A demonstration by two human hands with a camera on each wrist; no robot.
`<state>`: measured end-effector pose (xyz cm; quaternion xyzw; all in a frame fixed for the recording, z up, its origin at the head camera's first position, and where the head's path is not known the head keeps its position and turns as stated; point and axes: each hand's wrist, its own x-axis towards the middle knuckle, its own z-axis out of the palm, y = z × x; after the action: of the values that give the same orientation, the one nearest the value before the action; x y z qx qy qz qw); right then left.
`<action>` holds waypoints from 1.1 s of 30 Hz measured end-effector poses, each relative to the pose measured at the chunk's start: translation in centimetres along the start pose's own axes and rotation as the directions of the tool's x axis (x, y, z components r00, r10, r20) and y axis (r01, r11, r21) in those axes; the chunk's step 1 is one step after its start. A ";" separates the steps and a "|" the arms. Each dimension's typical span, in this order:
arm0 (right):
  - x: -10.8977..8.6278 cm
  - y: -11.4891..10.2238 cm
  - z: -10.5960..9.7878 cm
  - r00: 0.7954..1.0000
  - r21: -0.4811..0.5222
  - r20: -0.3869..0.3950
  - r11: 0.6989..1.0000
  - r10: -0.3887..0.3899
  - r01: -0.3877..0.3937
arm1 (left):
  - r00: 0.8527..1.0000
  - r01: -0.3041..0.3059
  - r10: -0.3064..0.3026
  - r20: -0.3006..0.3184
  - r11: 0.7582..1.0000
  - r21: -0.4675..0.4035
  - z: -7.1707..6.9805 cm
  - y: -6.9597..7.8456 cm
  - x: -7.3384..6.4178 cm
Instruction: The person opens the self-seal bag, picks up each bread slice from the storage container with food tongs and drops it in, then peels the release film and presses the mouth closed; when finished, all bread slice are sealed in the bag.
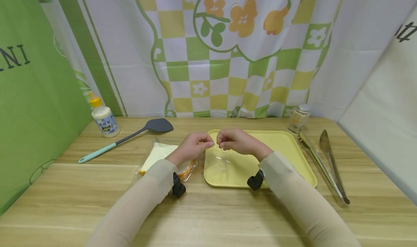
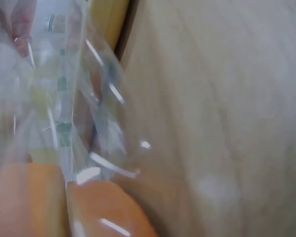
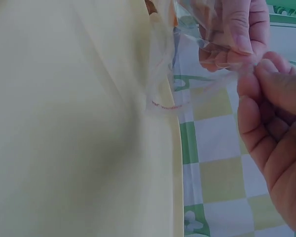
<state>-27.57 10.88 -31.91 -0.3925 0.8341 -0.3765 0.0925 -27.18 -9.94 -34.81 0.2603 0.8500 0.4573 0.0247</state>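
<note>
- Head view: both hands meet above the near-left part of a yellow tray (image 1: 293, 149) on the wooden tabletop (image 1: 208, 218), fingertips almost touching each other.
- The left hand (image 1: 194, 145) has thumb and fingers curled together, pinching one edge of a clear plastic bag (image 1: 223, 160).
- The right hand (image 1: 237, 141) is curled the same way, pinching the bag's edge just beside the left hand's grip.
- The bag hangs down from the two pinches over the tray; it is thin and see-through, so its outline is faint in this view.
- Right wrist view: the bag (image 3: 187, 79) shows as a clear film with a small red print line, held between the left hand's fingers (image 3: 237, 34) and the right hand (image 3: 274, 128), with the tray (image 3: 79, 123) filling the left of the picture.
- Left wrist view: blurred clear film (image 2: 89, 98) lies close to the lens, with something orange (image 2: 49, 202) at the bottom edge and the tabletop (image 2: 227, 98) on the right; no finer detail can be made out.
- Under the left forearm lies a wrapped pale slab with orange edges (image 1: 159, 154), just left of the tray.
- A spatula (image 1: 130, 138) with a dark head and teal handle lies farther left, near a white bottle with a yellow cap (image 1: 104, 118).
- Metal tongs (image 1: 325, 164) lie to the right of the tray, and a small glass jar (image 1: 299, 117) stands behind them, near the curtain.
</note>
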 end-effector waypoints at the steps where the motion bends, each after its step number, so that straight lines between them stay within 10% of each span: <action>1: 0.0 0.1 0.0 1.000 0.015 0.015 1.000 -0.011 0.011 | 1.000 0.002 -0.002 0.001 1.000 -0.005 0.0 0.0 0.0; 33: -1.3 -0.6 0.9 0.997 -0.020 -0.081 1.000 0.015 -0.017 | 0.997 -0.072 0.074 -0.020 0.991 0.109 0.1 0.6 0.2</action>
<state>-25.95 11.07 -32.30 -0.3710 0.8441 -0.3828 0.0575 -27.06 -9.55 -34.38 0.2867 0.8637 0.4142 -0.0165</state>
